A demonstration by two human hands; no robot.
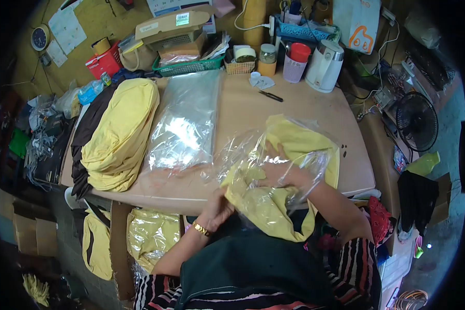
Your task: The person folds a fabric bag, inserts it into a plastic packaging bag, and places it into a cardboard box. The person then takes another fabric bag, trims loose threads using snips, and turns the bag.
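A yellow garment (299,142) lies partly inside a clear plastic bag (237,150) at the table's front edge, its lower part hanging over the edge. My left hand (218,207), with a gold watch on the wrist, pinches the bag's edge and the yellow cloth at the left. Inside the bag, my right hand (281,170) rests on the garment with its fingers spread. To the left lies a stack of flat clear bags (186,119). Further left is a pile of folded yellow garments (124,129) beside dark brown cloth (88,121).
On the tan table (243,113) lies a black cutter (270,96). Along the back stand a green basket (191,68), jars, cups and a white kettle (325,66). A black fan (417,122) is at the right. Below the front edge, a cardboard box (120,248) holds bagged yellow cloth.
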